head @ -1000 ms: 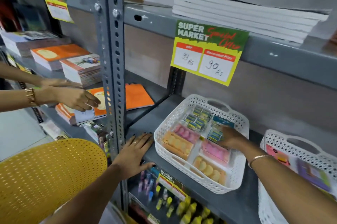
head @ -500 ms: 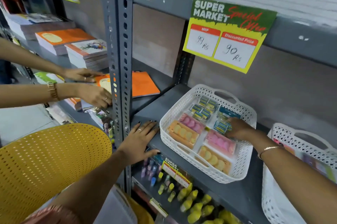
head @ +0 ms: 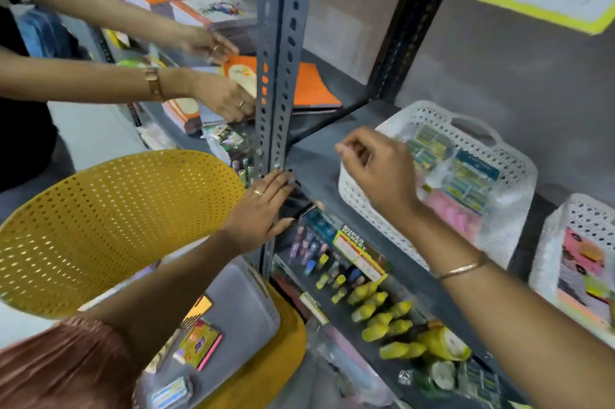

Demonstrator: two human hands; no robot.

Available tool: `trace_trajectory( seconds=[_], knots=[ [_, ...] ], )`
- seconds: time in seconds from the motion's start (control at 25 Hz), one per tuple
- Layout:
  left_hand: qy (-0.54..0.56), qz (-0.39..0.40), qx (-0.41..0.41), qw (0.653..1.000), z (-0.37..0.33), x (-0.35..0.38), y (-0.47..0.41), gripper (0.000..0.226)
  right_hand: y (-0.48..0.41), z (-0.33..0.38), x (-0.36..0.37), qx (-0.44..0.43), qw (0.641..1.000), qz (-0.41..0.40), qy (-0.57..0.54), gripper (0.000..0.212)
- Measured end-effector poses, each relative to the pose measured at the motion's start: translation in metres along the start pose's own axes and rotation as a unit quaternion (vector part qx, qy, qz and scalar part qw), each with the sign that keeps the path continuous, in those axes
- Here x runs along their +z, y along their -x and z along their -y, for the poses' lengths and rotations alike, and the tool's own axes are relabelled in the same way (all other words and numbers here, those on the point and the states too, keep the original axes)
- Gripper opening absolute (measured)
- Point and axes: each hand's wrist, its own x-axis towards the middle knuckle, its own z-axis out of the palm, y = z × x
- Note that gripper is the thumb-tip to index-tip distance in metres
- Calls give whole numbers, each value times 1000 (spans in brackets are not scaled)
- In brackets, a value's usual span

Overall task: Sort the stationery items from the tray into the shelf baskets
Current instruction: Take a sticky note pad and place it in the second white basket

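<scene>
A: So, right hand (head: 379,172). What was the grip?

B: Fingers curled in, thumb and forefinger pinched together. Too blurred to tell if anything sat between them. It hung above the near-left corner of the white basket (head: 366,205), not touching the contents.

A: And the left hand (head: 263,212)?

B: Flat, fingers spread apart, holding nothing. Palm pressed on the front edge of the grey shelf (head: 316,169), right beside the perforated upright post (head: 276,75).

A: Stationery?

B: Packets of erasers (head: 466,182) lay in the white basket: green-blue ones toward the back edge, pink ones toward the front. A second white basket (head: 559,242) stood at the shelf's right end with colourful packs. The grey tray (head: 246,308) sat below on the yellow chair (head: 109,225), with a few small packets (head: 198,342) left near its front edge.

A: Anyone else?

B: Another person's two hands (head: 223,95) on orange notebooks (head: 309,85), left bay.
</scene>
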Motion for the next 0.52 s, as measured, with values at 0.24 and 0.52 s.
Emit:
trace_trajectory(
  seconds=[0.24,0.52],
  knots=[
    [20,95,-194,976,26,48,179,71,98,30,153,-116,965,234,-18,27],
    [38,217,-302,928,-10,114,349,81,240,19,309,-158,812,561,17,58]
  ],
)
